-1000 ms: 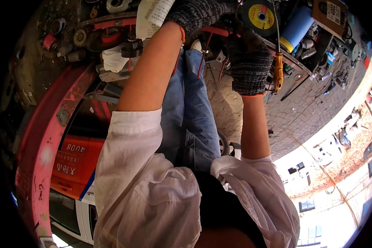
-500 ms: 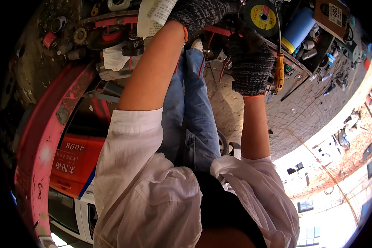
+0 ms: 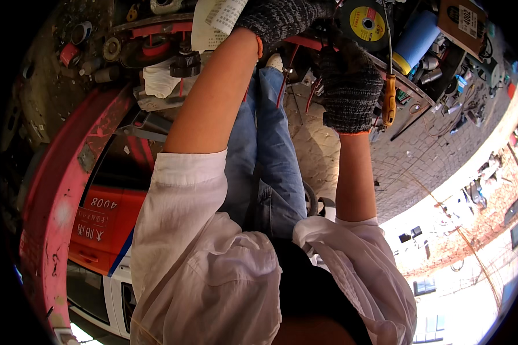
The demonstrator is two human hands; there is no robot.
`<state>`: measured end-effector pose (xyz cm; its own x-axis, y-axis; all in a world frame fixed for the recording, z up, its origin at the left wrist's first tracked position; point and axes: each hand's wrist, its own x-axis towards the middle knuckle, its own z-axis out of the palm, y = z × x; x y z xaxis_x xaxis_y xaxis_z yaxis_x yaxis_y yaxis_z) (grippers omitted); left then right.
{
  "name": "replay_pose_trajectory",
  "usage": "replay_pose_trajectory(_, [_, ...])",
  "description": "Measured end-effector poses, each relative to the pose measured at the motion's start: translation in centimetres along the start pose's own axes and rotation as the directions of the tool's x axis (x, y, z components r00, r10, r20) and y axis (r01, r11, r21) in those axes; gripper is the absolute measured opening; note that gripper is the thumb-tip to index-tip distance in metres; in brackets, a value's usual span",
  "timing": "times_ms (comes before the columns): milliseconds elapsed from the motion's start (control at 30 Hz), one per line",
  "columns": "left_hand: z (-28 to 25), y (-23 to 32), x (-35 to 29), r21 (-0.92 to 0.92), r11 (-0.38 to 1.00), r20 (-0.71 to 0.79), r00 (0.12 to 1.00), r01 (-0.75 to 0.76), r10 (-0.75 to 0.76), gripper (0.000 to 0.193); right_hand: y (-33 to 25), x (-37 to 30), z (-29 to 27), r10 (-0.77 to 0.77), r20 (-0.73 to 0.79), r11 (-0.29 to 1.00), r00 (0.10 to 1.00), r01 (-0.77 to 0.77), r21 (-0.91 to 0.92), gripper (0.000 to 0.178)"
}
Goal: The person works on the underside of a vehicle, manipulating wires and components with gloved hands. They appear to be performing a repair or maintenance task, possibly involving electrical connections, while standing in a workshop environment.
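Note:
My left hand, in a dark grey knitted glove with an orange cuff edge, reaches to the top edge. Its fingers bend rightward, and the fingertips are lost in shadow. Lower and to the right, my right hand wears a matching glove. Its fingers curl around something dark that I cannot make out. Both hands are over the edge of a cluttered workbench. A black disc with a yellow label lies beyond the right hand. Beside that hand is a screwdriver with an orange handle, hanging upright by the bench edge.
A blue roll and a brown cardboard box are at the right. Printed paper and a white cloth lie left of my hands. A red metal beam curves down the left side, near an orange-and-white vehicle.

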<state>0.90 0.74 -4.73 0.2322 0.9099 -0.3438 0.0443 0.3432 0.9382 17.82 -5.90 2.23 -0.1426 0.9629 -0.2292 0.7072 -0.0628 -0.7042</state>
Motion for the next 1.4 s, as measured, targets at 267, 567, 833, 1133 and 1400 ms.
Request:
replay_pose_trajectory(267, [-0.5,0.6,-0.6,-0.068,0.995,0.008,0.997,0.08,-0.079,0.019,0.1,0.0,0.3,-0.052,-0.009,0.999,0.999,0.052,-0.007,0.034])
replay_pose_trajectory(567, [-0.7,0.5,-0.5,0.042,0.999,0.015,1.0,0.017,-0.018,0.021,-1.9,0.4,-0.1,0.018,0.059,0.997,0.998,-0.014,-0.075,0.033])
replay_pose_trajectory(833, [0.0,1.3,-0.8,-0.442,0.843,0.096,0.95,0.307,-0.295,0.022,-1.5,1.1,-0.2,-0.05,0.068,0.969,0.996,0.065,-0.238,0.034])
replay_pose_trajectory(1133, [-0.3,1.5,-0.9,0.092,0.993,-0.02,0.997,0.077,-0.076,0.026,-1.7,0.9,0.0,-0.031,0.065,0.982,0.997,0.043,-0.186,0.036])
replay_pose_trajectory(1400, [-0.2,0.5,-1.1,0.173,0.985,-0.049,0.999,0.0,0.009,0.028,-1.8,0.7,0.3,0.043,0.064,0.991,0.997,-0.034,-0.129,0.037])
